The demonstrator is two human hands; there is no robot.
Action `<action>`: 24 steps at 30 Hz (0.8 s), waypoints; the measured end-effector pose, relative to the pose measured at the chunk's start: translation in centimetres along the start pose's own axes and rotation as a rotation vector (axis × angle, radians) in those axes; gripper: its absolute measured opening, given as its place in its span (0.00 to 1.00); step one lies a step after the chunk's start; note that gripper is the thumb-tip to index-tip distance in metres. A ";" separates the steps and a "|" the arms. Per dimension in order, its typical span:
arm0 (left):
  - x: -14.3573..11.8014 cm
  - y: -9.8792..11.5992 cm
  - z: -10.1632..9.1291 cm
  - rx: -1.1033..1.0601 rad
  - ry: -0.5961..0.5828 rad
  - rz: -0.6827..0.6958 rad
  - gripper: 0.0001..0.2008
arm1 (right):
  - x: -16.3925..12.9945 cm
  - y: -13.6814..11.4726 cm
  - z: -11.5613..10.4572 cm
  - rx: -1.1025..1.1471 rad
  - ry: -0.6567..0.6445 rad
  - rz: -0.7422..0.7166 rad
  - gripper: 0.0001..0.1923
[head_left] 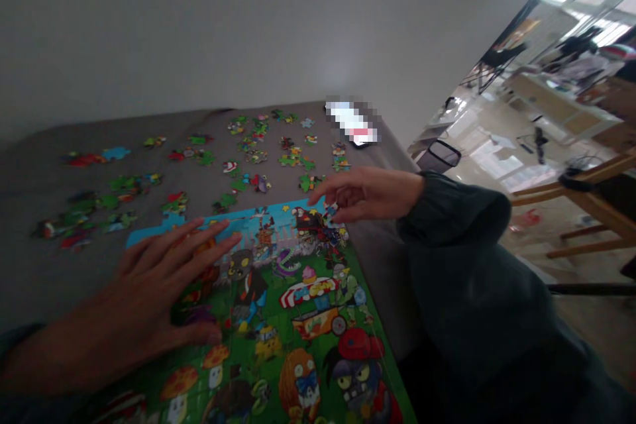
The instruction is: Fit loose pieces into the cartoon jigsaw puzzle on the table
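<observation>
Now right hand fingers pinching puzzle piece, over puzzle corner

Left hand is lying flat, palm down, on the mostly built cartoon puzzle, fingers spread toward its blue top edge. Right hand is up at the top right corner, pinching a small puzzle piece just above the picture. Loads of loose pieces are scattered over the grey counter behind the puzzle. A dark bin sits on the floor off to the right.
</observation>
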State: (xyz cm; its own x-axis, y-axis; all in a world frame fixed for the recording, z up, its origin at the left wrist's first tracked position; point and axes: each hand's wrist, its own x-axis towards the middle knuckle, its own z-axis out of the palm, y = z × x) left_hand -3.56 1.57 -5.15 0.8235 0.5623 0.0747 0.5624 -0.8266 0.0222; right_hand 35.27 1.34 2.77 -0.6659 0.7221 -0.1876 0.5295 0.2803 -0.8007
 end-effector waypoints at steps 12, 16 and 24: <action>0.2 1.1 -0.7 0.038 0.038 0.080 0.39 | 3.0 -2.9 5.7 -0.063 -0.297 0.000 0.11; 0.1 1.2 -0.6 0.058 0.025 0.115 0.40 | 3.4 -3.4 6.1 -0.187 -0.323 -0.196 0.09; 0.3 1.1 -0.9 0.001 0.040 0.081 0.48 | 3.2 -4.2 7.3 -0.445 -0.169 -0.162 0.27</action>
State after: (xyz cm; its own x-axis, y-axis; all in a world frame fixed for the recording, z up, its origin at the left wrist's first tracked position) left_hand -2.76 0.76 -4.18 0.8627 0.4921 0.1164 0.4941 -0.8693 0.0131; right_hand 27.11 -2.15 1.42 -0.8142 0.5449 -0.2005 0.5609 0.6491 -0.5138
